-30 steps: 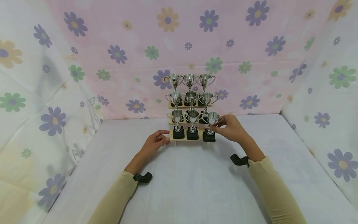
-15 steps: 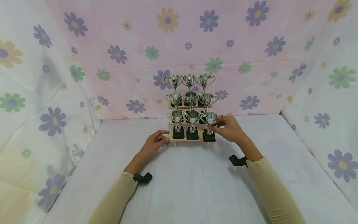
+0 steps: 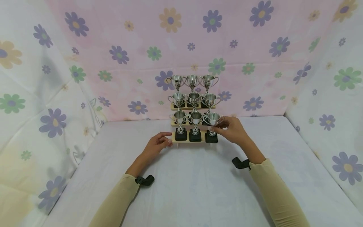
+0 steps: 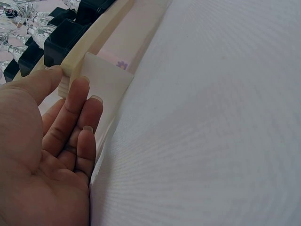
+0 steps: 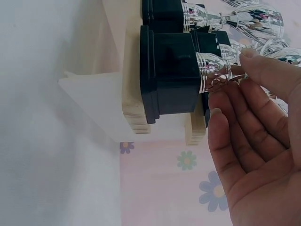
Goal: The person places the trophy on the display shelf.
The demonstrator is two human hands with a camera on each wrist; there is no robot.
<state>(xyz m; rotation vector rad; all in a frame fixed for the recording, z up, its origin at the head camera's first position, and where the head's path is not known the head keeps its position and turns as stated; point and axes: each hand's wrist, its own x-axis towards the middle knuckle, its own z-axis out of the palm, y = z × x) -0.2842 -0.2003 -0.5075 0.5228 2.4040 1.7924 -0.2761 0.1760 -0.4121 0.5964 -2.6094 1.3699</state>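
Observation:
In the head view, small silver trophy cups with black bases stand in three rows on a tiered wooden display stand (image 3: 188, 142). My right hand (image 3: 233, 130) pinches the stem of the front-right trophy (image 3: 213, 119) between thumb and fingers. Its black base (image 5: 171, 73) sits upright on the lowest board, near the end, in the right wrist view. My left hand (image 3: 155, 146) is at the left end of that same board. The thumb (image 4: 47, 80) touches the board's corner in the left wrist view, with loosely bent fingers beside the white side panel (image 4: 104, 77).
Two more trophies, a left one (image 3: 180, 121) and a middle one (image 3: 195, 121), share the front row. Behind the stand hangs a pink flowered cloth (image 3: 136, 78). A white cloth covers the table (image 3: 193, 186).
The front-right trophy has shifted slightly left and back on the board, from a slight tilt to upright, with my right hand still holding it. My left hand stays in place.

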